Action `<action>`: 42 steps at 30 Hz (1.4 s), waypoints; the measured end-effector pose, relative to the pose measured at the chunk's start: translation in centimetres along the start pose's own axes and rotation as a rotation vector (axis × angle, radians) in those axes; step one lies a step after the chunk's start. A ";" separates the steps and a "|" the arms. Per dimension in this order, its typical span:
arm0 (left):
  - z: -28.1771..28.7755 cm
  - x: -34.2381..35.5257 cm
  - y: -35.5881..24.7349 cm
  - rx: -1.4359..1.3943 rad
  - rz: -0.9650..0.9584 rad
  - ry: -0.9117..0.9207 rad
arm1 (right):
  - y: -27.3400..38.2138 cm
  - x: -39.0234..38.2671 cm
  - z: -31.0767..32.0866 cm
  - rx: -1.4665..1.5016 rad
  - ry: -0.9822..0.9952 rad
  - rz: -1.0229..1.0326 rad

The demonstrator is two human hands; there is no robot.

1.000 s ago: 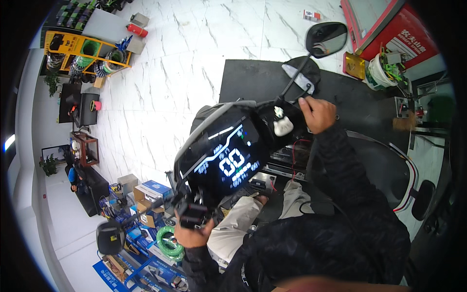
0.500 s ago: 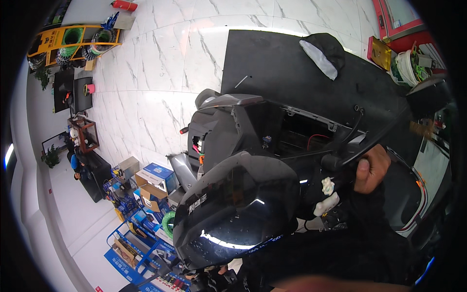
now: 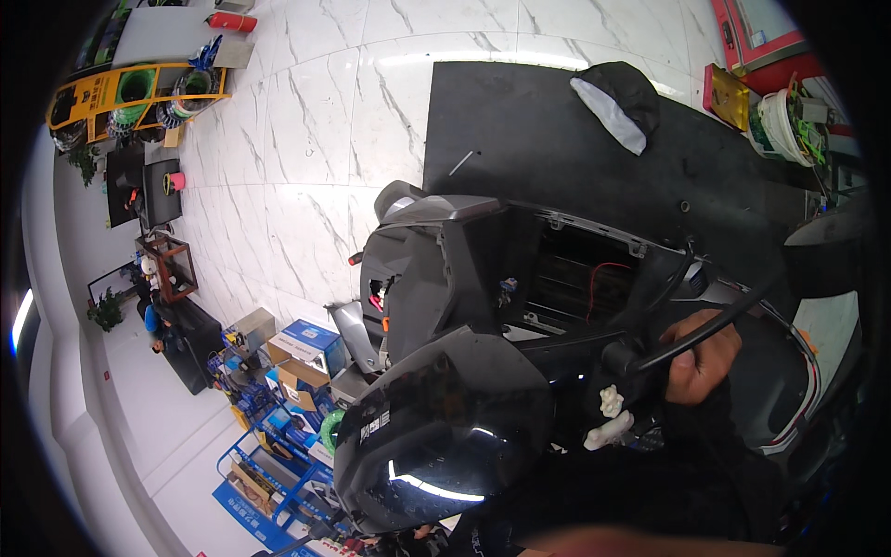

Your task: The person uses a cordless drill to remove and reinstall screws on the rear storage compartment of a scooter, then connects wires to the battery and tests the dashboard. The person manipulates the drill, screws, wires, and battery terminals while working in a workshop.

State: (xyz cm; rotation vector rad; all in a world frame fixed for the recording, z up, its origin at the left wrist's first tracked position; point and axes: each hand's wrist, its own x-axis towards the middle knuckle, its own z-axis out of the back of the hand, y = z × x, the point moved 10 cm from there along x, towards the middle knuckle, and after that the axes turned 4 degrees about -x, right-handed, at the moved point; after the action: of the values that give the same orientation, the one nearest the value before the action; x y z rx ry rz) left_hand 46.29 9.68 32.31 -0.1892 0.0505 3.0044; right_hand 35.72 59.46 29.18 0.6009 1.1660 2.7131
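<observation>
A dark scooter with a glossy black front cover (image 3: 445,436) fills the middle, its body panels partly off. My right hand (image 3: 703,357) is closed round the scooter's handlebar, right of the cover; a curved black mirror stem (image 3: 710,325) passes in front of its fingers. Two small white figurines (image 3: 610,418) sit beside this hand. Beyond the cover, an uncovered compartment (image 3: 580,278) holds a red wire. At the lower edge a few fingertips of my left hand (image 3: 425,532) show beside the cover; the rest is hidden, so its hold is unclear. Dark sleeves cover both arms.
A black mat (image 3: 520,121) lies on white marbled tiles, with a black-and-white cloth item (image 3: 614,107) on it. Boxes (image 3: 306,348) and a blue rack (image 3: 255,492) stand at left. A yellow tyre rack (image 3: 139,93) is far left; a white bucket (image 3: 780,125) is far right.
The front cover and handlebar have turned slightly, the cover sitting lower in view. My right hand has moved down a little with the bar, still closed round it.
</observation>
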 end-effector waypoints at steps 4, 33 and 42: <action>-0.1 0.9 -0.1 -0.002 0.001 0.009 | -0.1 0.0 -0.1 0.033 -0.001 0.012; -0.7 -1.3 -1.6 -0.107 0.198 0.034 | 2.2 6.8 -4.0 -0.021 0.348 0.149; -0.7 -2.6 -1.9 -0.114 0.229 0.052 | 2.7 7.5 -4.5 -0.006 0.372 0.168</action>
State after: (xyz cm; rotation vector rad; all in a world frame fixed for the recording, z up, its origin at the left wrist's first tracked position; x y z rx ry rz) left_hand 49.15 11.22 31.91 -0.2925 -0.1010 3.2330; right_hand 27.14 56.58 30.66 0.2022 1.2302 3.0639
